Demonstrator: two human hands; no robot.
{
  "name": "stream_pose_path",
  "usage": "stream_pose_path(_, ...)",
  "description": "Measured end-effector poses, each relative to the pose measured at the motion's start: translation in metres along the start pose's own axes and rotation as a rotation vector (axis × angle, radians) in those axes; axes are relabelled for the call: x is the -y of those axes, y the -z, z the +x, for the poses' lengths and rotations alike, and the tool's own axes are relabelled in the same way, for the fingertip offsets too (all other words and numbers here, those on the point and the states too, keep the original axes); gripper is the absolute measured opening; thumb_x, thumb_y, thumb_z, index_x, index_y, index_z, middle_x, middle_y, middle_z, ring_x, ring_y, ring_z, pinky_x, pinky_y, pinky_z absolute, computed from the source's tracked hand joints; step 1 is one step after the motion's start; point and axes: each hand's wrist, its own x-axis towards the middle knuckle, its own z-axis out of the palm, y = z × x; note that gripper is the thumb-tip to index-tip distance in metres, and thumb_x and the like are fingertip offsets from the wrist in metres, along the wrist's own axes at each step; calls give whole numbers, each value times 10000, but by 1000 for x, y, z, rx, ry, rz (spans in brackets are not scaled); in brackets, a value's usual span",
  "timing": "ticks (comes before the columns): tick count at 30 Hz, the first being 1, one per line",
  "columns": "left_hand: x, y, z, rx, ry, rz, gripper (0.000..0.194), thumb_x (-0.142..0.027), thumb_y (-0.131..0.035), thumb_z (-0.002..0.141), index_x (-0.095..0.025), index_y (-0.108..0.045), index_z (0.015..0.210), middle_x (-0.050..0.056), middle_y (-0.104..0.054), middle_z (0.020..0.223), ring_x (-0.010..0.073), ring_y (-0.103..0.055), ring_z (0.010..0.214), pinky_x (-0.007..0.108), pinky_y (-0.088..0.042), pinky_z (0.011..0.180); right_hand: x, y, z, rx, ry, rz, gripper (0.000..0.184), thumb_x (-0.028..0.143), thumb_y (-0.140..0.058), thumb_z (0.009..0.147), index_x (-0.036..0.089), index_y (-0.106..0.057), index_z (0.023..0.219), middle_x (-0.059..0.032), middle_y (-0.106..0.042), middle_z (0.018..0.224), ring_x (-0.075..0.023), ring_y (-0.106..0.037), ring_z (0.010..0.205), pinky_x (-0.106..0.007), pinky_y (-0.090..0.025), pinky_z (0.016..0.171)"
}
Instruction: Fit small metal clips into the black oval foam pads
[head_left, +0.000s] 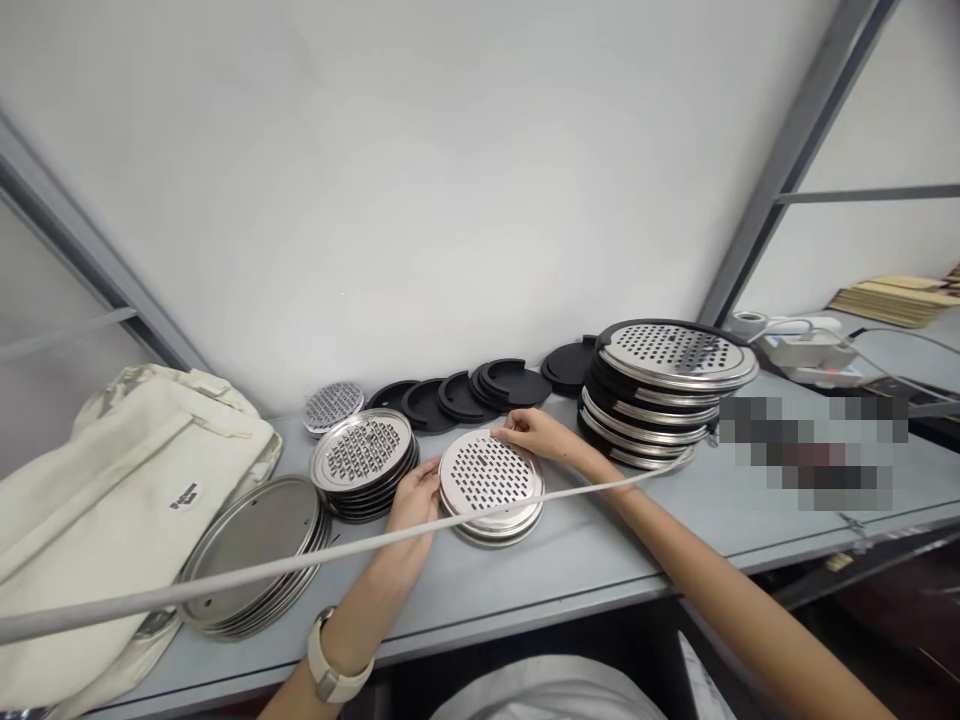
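A round perforated metal plate [491,475], silver with rows of small slots, tops a short pile on the grey table in front of me. My left hand [415,500] grips its left edge, thumb and fingers at the rim. At the upper right rim, the fingers of my right hand [527,436] are pinched on the same plate. Just left of my left hand stands a stack of silver plates with raised grater holes [365,452] and black edges. Black round trays [514,385] with raised rims lie in an overlapping row behind.
Larger perforated plates and black trays form a tall stack [671,355] at right. Flat metal discs [255,545] and a cream bag [172,480] lie at left. A pale cord [330,552] crosses the view in front. A power strip [810,348] sits far right.
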Motion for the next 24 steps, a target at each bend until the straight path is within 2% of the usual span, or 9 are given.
stream_pose_path(4, -1, -2, -4, -28, 1, 45, 339, -11, -503, 645, -135, -606, 943, 104, -669, 1046, 202, -632, 985, 330, -496, 905, 0, -4, -1, 8, -2, -39, 431, 589, -534, 779, 171, -529, 675, 10, -546, 620, -113, -463, 573, -216, -303, 492)
stream_pose_path(8, 2, -2, -8, -31, -30, 72, 403, -27, -520, 632, -140, -589, 1012, 119, -611, 1179, 215, -580, 1087, 313, -487, 899, -1, -5, -1, 16, -12, -64, 402, 560, -530, 794, 169, -549, 703, 3, -576, 647, -115, -482, 583, -213, -311, 499)
stream_pose_path(14, 8, -5, -13, -27, -98, 86, 489, -95, -595, 599, -144, -556, 1085, 126, -587, 1193, 240, -569, 1081, 312, -474, 886, -1, -1, -3, 42, 23, -116, 399, 556, -519, 808, 167, -575, 739, -9, -599, 676, -129, -507, 612, -217, -324, 512)
stream_pose_path(21, 9, -5, -17, 0, -153, 156, 436, -149, -613, 604, -156, -560, 1036, 127, -572, 1189, 255, -541, 1116, 328, -457, 895, 14, 7, -11, 67, 178, -238, 302, 427, -502, 867, 161, -593, 754, -15, -607, 675, -119, -496, 590, -222, -327, 539)
stream_pose_path(24, 7, -5, -19, 14, -166, 182, 429, -174, -620, 617, -156, -552, 1040, 130, -562, 1196, 258, -528, 1128, 324, -455, 887, 19, 7, -13, 66, 200, -283, 268, 378, -496, 883, 159, -596, 763, -23, -618, 688, -115, -499, 582, -217, -326, 539)
